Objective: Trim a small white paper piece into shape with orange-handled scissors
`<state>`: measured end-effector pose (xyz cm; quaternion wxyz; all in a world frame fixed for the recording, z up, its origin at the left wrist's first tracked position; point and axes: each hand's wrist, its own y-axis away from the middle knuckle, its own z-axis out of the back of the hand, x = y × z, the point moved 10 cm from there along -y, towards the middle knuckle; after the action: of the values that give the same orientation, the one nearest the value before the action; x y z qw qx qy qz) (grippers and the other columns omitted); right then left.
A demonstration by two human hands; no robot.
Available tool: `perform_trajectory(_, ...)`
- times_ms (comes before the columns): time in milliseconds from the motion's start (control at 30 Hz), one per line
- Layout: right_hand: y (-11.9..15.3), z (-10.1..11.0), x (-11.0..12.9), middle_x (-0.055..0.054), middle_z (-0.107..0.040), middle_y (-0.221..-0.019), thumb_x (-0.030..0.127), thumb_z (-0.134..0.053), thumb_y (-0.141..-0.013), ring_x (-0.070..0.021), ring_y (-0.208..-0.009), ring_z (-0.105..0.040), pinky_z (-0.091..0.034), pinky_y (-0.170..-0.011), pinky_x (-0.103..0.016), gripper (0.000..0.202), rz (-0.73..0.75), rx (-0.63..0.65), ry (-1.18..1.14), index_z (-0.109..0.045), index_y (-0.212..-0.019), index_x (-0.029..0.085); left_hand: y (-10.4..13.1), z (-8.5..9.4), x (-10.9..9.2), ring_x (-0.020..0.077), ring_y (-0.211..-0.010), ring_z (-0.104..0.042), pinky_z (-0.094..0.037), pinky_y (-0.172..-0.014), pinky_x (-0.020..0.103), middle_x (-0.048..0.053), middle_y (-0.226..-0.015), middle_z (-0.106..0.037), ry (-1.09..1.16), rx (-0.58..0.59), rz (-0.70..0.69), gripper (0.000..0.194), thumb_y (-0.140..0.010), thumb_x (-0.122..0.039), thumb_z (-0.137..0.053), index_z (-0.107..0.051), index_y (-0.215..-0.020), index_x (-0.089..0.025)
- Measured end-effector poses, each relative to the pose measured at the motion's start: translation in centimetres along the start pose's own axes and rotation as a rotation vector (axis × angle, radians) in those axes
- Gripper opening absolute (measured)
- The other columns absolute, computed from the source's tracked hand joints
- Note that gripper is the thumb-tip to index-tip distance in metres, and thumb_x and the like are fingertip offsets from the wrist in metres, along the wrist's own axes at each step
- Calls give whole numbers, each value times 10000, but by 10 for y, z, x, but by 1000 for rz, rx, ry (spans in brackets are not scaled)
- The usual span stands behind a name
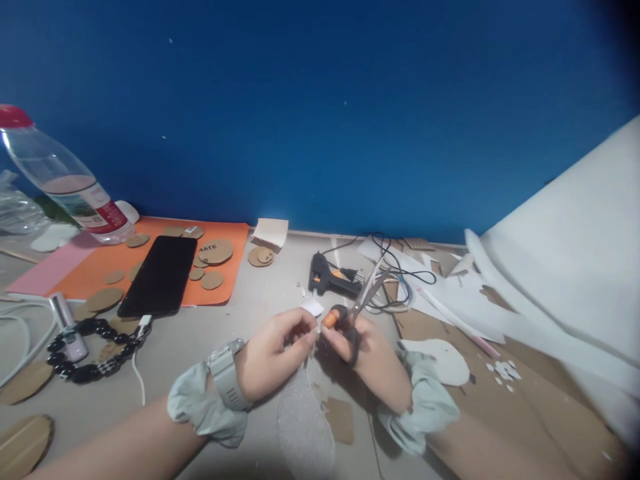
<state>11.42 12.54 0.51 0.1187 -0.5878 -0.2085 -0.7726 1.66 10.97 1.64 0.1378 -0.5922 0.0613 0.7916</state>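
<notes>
A pair of scissors (368,293) hangs by its handles on my right hand (370,357), blades apart and tilted away up to the right. An orange patch shows at the handle by my finger. The thumb and fingertips of that hand are pinched close to those of my left hand (280,347), which is closed too. A small white piece (313,307) shows just above my left fingertips; whether it is gripped I cannot tell. Below the hands lies a greyish-white rounded sheet (305,427) beside a small cardboard piece (341,420). The black glue gun (333,277) lies just beyond.
A phone (160,277) and several cardboard discs (216,252) lie on an orange sheet (235,267) at left, near a bottle (80,187) and a bead bracelet (90,380). White paper scraps (504,371) and a white cutout (437,360) are at right. A blue wall (320,120) stands behind.
</notes>
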Motion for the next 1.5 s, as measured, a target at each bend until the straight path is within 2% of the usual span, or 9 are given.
perform_trajectory(233,-1,4,-2,33,-541,-632,378,-535,-849,-108,-443,-471,-394,-420,-216,182,3,-37,21,-495,-811,204,2,0,1,135,-676,-504,-418,-665,282,4,-733,-542,57,8,-9,173,-930,-234,-407,-542,-851,-157)
perform_trajectory(400,-1,7,-3,40,-537,-611,342,-559,-818,-115,-438,-472,-402,-419,-218,144,-7,-56,19,-505,-801,209,2,-3,0,149,-713,-523,-422,-681,293,25,-774,-572,7,33,-11,150,-910,-221,-438,-562,-870,-145)
perform_trajectory(633,-1,6,0,40,-530,-588,286,-559,-792,-134,-458,-492,-412,-430,-227,89,-6,-57,41,-510,-791,213,1,0,-1,138,-679,-518,-423,-657,280,7,-734,-558,-32,2,-5,155,-909,-221,-438,-548,-821,-156)
perform_trajectory(867,0,3,-2,36,-508,-582,367,-544,-836,-148,-465,-490,-418,-454,-254,158,-33,-18,34,-482,-840,221,0,-1,-1,136,-683,-540,-432,-663,271,10,-739,-585,-51,2,-9,199,-927,-236,-423,-576,-827,-157)
perform_trajectory(1000,2,0,1,33,-491,-630,417,-501,-877,-144,-528,-479,-423,-520,-260,210,6,-7,-8,-469,-818,218,0,0,-1,128,-658,-536,-435,-643,259,3,-715,-583,-30,-12,-5,187,-924,-236,-443,-575,-820,-153)
perform_trajectory(1133,4,-11,14,7,-499,-716,442,-407,-930,-160,-677,-492,-423,-651,-269,285,167,106,38,-495,-808,199,4,15,-7,116,-672,-529,-433,-655,243,-6,-732,-570,42,-150,-71,180,-936,-245,-437,-554,-829,-161)
perform_trajectory(1233,7,-24,14,-4,-530,-734,440,-418,-924,-158,-687,-492,-411,-657,-264,302,207,248,128,-533,-830,177,7,25,-8,110,-666,-516,-424,-648,232,-19,-713,-542,58,-242,-75,185,-941,-253,-434,-531,-808,-169)
perform_trajectory(1367,7,-31,10,-17,-589,-807,372,-432,-923,-163,-726,-523,-421,-694,-269,239,219,323,265,-554,-881,170,7,27,-8,110,-660,-513,-421,-645,230,-18,-713,-539,45,-258,-73,168,-941,-244,-434,-528,-822,-173)
perform_trajectory(1500,6,-30,10,-8,-581,-791,341,-451,-914,-164,-717,-526,-423,-689,-273,189,231,314,318,-529,-859,178,7,25,-9,120,-696,-529,-425,-670,240,-2,-764,-566,30,-236,-86,147,-940,-224,-426,-531,-851,-174)
